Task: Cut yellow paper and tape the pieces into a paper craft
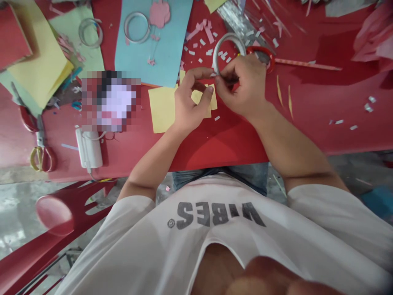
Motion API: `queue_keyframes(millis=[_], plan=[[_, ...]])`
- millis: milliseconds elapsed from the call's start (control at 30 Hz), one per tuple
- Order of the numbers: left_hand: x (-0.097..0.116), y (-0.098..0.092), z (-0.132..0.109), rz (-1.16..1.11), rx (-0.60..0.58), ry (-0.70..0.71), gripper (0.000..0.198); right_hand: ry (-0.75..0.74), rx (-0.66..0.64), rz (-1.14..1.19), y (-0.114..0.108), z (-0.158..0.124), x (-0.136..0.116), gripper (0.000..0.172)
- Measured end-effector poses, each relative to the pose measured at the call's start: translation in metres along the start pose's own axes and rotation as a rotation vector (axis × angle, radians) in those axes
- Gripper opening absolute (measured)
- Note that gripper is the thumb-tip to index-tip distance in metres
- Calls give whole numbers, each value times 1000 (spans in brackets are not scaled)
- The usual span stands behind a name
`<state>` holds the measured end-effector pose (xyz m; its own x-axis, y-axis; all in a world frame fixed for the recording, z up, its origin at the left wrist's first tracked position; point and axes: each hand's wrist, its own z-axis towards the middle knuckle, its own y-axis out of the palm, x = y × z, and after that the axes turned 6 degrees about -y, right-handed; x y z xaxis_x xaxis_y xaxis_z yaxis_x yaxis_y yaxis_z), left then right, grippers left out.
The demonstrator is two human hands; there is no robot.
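**Left hand** (192, 102): thumb pressed on one small yellow paper piece (201, 98), forefinger tip against one white strip (213, 75). **Right hand** (242, 84): thumb and forefinger clamped on the same strip, the two hands together at the fingertips. Both near the middle of the red worktop (215, 151), toward its near edge.

**Directly around the hands:** one yellow paper square (162, 110), just left of the small piece. One tape roll (229, 49), touching the right hand's knuckles. One pair of red-handled scissors (260, 57), partly behind the right hand. White paper scraps (208, 52), too many to count, just above the hands.

**Far edge and left:** one blue sheet (150, 41) bearing one tape ring (136, 27) and one pink paper flower (159, 13). One green sheet (78, 51) bearing one tape ring (90, 32). One yellow paper stack (37, 53). One red paper stack (12, 37). One pair of yellow-handled scissors (39, 159). One white plug-in device (89, 148). One pixelated patch (109, 101), contents unreadable.

**Right side:** one pink-striped stick (307, 63), one heap of pink paper (374, 41).

**Below the near edge:** one red plastic chair (55, 215).
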<state>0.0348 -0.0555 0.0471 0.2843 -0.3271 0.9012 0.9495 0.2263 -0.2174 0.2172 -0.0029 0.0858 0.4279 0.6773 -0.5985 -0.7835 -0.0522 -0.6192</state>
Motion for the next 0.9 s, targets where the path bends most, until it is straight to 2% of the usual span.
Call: queue_keyframes(millis=[100, 167, 333, 467, 667, 900], plan=[[-3, 2, 3, -31, 23, 3, 69, 15, -19, -37, 5, -2, 0, 31], [-4, 2, 3, -30, -2, -9, 71, 13, -19, -39, 7, -3, 0, 33], [-5, -3, 0, 40, -59, 14, 56, 14, -29, -51, 8, -2, 1, 32], [-6, -10, 1, 44, -31, 37, 56, -14, -33, -65, 4, 0, 2, 29], [3, -17, 4, 98, -13, -20, 47, -38, -2, -11, 10, -3, 6, 37], [9, -18, 7, -8, 28, -31, 44, -48, 45, 80, 21, -9, 10, 40]])
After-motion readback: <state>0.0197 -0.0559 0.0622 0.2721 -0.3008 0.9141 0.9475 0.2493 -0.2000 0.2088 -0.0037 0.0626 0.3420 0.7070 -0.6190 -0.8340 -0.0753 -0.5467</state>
